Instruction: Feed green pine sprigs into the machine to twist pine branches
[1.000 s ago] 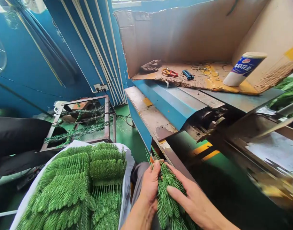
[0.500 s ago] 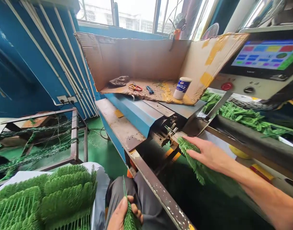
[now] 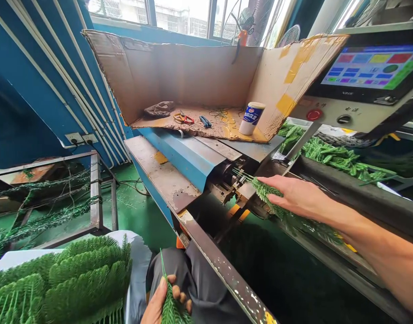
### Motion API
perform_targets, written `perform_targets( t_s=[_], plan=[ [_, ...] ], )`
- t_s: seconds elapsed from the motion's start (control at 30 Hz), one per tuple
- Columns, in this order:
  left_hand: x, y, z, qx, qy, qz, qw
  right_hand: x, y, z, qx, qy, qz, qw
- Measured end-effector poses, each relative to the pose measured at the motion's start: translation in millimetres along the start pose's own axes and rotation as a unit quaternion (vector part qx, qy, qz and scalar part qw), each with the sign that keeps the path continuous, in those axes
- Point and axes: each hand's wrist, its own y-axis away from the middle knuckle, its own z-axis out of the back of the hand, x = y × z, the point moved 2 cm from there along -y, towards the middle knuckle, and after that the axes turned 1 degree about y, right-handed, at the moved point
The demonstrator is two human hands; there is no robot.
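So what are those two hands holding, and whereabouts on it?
The left hand grips a bunch of green sprigs below its tips; the right hand holds a green branch near its wiry stem end.

Machine (image 3: 189, 155) centre. Open cardboard box (image 3: 192, 76) on its top, at the back. In the box, left to right: cloth (image 3: 160, 108), scissors (image 3: 182, 118), cutter (image 3: 205, 121), canister (image 3: 251, 118) upright. Control panel (image 3: 371, 67) right of the box, sprig heap (image 3: 334, 157) below it. Metal frame (image 3: 94, 189) on the floor, left. Sprig stack (image 3: 57, 279) near left. Right hand (image 3: 294, 193) lies over a sprig bundle (image 3: 265, 191) at the machine's front. Left hand (image 3: 155, 306) low centre, fingers (image 3: 179, 299) around a sprig (image 3: 170, 310).
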Motion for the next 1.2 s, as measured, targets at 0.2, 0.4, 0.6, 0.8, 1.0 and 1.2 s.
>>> perform_targets(
  t_s=[0.2,0.4,0.6,0.8,1.0,1.2],
  plan=[
    [11,-7,-6.3,0.016,0.006,-0.019,1.000,20,-16,-5,0.023,0.081,0.017,0.996],
    [9,-14,16.3,0.010,0.014,0.020,1.000,38,-18,-15,-0.052,0.066,0.028,0.996],
    [-4,2,4.8,0.004,0.022,0.000,1.000,72,5,-18,-0.131,-0.039,0.092,0.986],
    [-14,23,-26.5,-0.007,0.048,-0.030,0.998,210,61,-42,0.078,-0.361,0.189,0.910],
    [-32,25,-15.3,0.017,0.111,-0.141,0.984,296,86,-70,0.138,-0.470,0.167,0.856],
    [-49,32,3.3,0.001,0.154,-0.168,0.974,308,85,-79,0.108,-0.457,0.205,0.859]
  ],
)
